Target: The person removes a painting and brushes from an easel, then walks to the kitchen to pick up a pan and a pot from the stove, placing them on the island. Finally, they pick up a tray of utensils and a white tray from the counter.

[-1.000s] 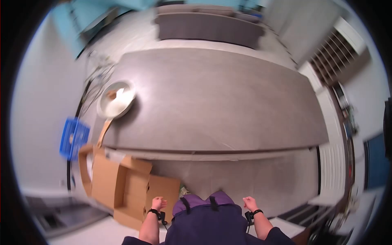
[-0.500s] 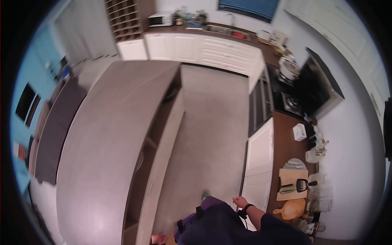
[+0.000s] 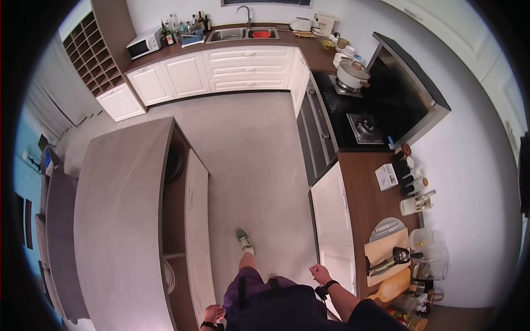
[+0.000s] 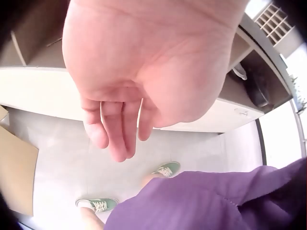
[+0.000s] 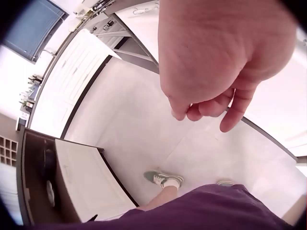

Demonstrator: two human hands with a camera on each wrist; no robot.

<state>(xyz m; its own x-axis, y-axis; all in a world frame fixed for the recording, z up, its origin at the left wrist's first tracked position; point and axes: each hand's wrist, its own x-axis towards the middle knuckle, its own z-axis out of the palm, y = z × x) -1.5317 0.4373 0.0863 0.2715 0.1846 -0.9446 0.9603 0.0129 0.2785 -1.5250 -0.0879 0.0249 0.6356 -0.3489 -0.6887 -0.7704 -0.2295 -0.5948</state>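
Observation:
My left hand (image 3: pixel 212 314) hangs low beside the kitchen island (image 3: pixel 118 209), next to its open shelves. In the left wrist view its fingers (image 4: pixel 117 124) dangle loosely and hold nothing. My right hand (image 3: pixel 319 273) hangs near the white cabinet doors (image 3: pixel 334 220) under the side counter. Loosely curled fingers (image 5: pixel 216 105) show in the right wrist view, with nothing in them. One green shoe (image 3: pixel 243 238) is forward on the floor. A dark pan (image 3: pixel 173 164) sits in the island's shelf, and white plates (image 3: pixel 169 276) stand lower down in it.
The brown side counter (image 3: pixel 361 204) carries a cutting board (image 3: pixel 381 251) with black utensils, a wooden paddle board (image 3: pixel 393 286) and jars. Farther on, a white lidded pot (image 3: pixel 352 74) sits on the stove (image 3: pixel 331 121). A sink (image 3: pixel 229 35) and a microwave (image 3: pixel 144 44) line the back.
My view has swung right, from the island top with the pan and cardboard box to the aisle by the stove, and I have stepped forward. Both hands still hang free.

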